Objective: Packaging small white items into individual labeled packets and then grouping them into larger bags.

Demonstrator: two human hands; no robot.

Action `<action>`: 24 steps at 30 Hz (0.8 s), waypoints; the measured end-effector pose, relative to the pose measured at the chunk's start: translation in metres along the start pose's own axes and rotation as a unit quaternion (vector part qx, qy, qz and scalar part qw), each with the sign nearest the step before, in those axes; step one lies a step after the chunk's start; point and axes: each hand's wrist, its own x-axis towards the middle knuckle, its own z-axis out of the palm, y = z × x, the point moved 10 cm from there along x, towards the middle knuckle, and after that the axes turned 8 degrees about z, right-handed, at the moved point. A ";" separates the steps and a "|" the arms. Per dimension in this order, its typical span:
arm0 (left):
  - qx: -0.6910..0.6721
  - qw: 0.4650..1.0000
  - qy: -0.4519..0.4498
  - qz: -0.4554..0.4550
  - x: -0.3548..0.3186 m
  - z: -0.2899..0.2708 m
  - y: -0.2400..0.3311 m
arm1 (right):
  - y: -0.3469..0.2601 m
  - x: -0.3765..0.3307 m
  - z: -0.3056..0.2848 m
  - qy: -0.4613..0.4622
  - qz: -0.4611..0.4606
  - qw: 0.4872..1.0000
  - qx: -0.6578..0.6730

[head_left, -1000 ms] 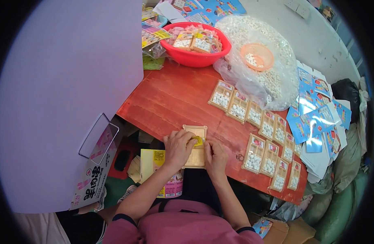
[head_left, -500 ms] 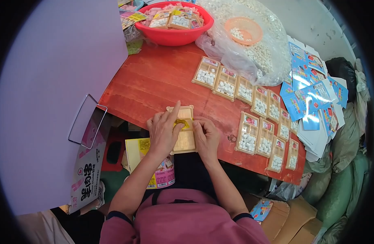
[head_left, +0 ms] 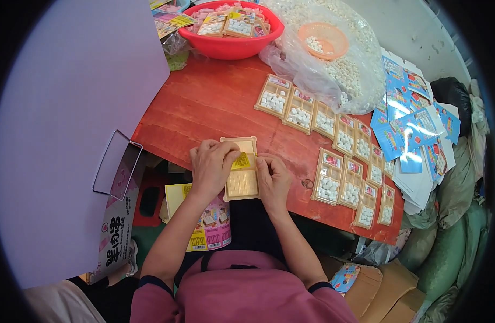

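A beige plastic compartment tray is between my hands at the table's front edge, its plain underside facing up. A small yellow sticker lies across its middle. My left hand is at the sticker's left edge, thumb and curled fingers closed on it. Along the tray's right edge my right hand grips with thumb on top and fingers bent round the side. Below my left forearm, a pink and yellow sticker sheet rests on my lap.
Filled trays of white pieces stand in rows at right. Behind them are a clear bag of white pieces, an orange basket and a red basin. Blue printed cards pile up far right. A pale panel with a wire handle borders the left.
My left hand's extended index finger has curled in, and the hand has shifted slightly left. The yellow sticker, bent before, now lies flatter on the tray. My right hand stays on the edge.
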 end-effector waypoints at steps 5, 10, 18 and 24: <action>-0.048 0.996 -0.053 -0.057 0.003 0.010 -0.013 | 0.001 0.001 0.002 -0.001 0.006 1.000 -0.002; -0.117 0.987 -0.031 -0.105 0.006 0.016 -0.027 | 0.000 0.001 0.002 -0.002 0.003 1.000 -0.016; -0.037 0.998 -0.016 -0.051 0.002 0.015 -0.003 | -0.002 -0.001 0.002 0.000 -0.002 1.000 -0.016; 0.014 0.998 0.042 -0.039 0.001 0.011 0.009 | -0.002 0.000 0.002 0.001 0.004 1.000 -0.012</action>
